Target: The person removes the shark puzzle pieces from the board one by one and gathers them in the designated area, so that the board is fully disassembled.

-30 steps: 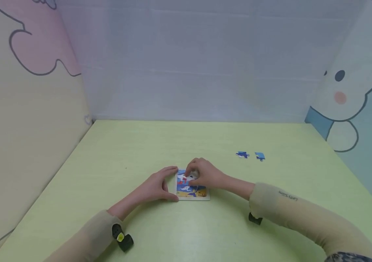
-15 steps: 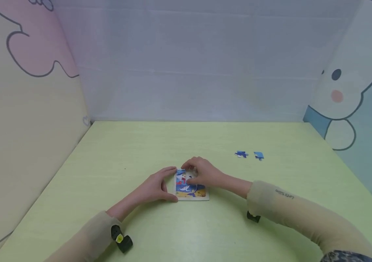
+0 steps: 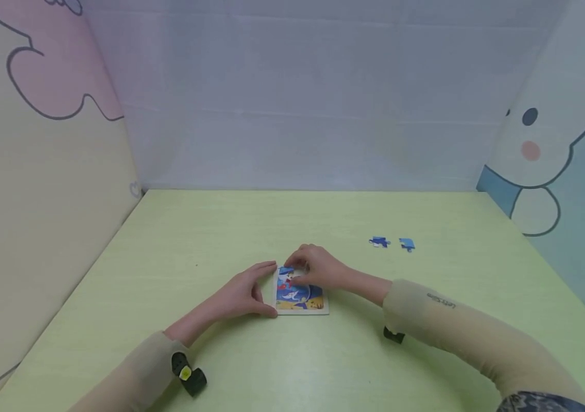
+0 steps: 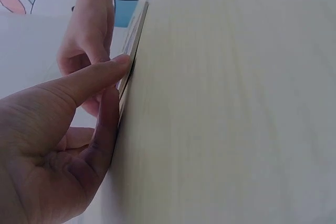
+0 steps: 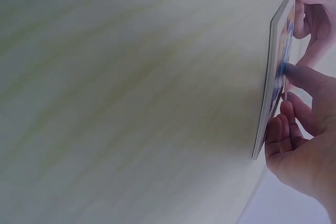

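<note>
Spread wide, thumb and fingers apart, the left grip [image 3: 242, 294] bracketed the left edge of the puzzle board [image 3: 303, 312], its thumb at the near corner and its fingertips at the far one. Just right of that grip, the board lay flat on the desk [image 3: 220, 229], its blue, red and yellow picture partly covered. Over its far right part was the right grip [image 3: 321, 270], thumb and fingers bent down to the picture; whether they pinched anything could not be told. Beyond and to the right of this grip, well apart from it, lay a dark blue piece [image 3: 379, 242] and, just beside that, a light blue piece [image 3: 407, 244].

The likeliest trouble seemed to be skidding: a hard sideways push from the right grip, if the left braced only lightly, could pivot the board. Slanted pressure might also tip up part of the picture, and the covering fingers could hide a misaligned tab.
</note>
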`<state>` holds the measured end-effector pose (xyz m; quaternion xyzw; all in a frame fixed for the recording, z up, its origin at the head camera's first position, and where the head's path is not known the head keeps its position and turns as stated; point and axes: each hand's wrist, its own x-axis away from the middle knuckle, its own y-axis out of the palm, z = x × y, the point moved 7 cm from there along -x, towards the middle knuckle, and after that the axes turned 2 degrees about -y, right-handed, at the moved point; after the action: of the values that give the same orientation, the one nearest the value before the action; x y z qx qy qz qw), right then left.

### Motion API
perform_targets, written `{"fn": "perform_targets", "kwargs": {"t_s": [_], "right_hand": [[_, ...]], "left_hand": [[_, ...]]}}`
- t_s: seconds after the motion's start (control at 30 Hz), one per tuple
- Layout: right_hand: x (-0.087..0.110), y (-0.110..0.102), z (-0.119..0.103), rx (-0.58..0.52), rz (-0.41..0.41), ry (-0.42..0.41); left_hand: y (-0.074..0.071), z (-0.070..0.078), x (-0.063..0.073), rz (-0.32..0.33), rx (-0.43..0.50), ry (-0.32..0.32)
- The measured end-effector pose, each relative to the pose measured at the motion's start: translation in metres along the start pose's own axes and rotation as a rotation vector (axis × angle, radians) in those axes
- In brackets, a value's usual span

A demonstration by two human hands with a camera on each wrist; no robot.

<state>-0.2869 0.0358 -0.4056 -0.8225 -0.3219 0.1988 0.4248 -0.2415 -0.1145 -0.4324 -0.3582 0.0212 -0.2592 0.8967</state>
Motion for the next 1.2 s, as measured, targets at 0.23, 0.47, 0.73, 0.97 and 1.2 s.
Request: {"fn": "perform_targets", "kwargs": {"t_s": [0.23,0.47,0.73,0.97,1.2], "right_hand": [[-0.003,0.0,0.002,-0.022,0.005,0.009],[-0.001,0.0,0.004,-0.044,0.001,0.043],[-0.002,-0.001,0.003,-0.051,0.004,0.055],[0.001,-0.003,0.007,-0.083,0.035,0.034],[0.003,-0.004,0.018,-0.123,0.038,0.056]], "left_hand": [[-0.009,0.002,-0.003,0.02,-0.186,0.045],[-0.011,0.004,-0.003,0.032,-0.23,0.063],[-0.012,0.004,-0.002,0.05,-0.226,0.061],[-0.013,0.005,-0.003,0.045,-0.222,0.049],[-0.012,0.007,-0.005,0.042,-0.236,0.059]]}}
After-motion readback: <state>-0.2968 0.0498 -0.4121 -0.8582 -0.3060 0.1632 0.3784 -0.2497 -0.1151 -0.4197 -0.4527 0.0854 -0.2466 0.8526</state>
